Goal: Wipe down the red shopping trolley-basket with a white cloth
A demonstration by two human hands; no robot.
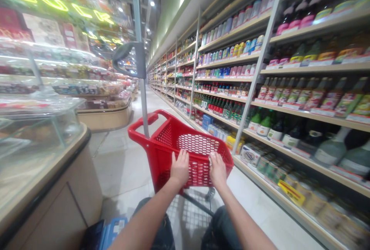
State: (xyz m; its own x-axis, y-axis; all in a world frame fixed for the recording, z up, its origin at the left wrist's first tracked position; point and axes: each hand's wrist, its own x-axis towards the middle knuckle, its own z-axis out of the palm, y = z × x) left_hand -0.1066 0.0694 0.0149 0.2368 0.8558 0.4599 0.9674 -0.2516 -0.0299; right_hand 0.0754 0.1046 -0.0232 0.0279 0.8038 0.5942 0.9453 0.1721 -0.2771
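A red plastic shopping cart [199,136] with perforated walls stands in front of me, turned sideways. My left hand [180,166] rests on the near side of its rim, fingers spread and reaching up over the edge. Farther right on the same side, my right hand [217,168] touches the rim near the cart's right end. Something small and white shows at its thumb and fingertips, too blurred to name. A grey pole [142,99] with a dark grey handle [129,60] rises at the cart's left end.
Shelves of bottles and cans [268,103] line the right side. A glass-topped counter [43,165] curves along the left, with a display island [106,117] behind it. A blue object [114,231] lies at the lower left. A tiled aisle [144,95] runs ahead.
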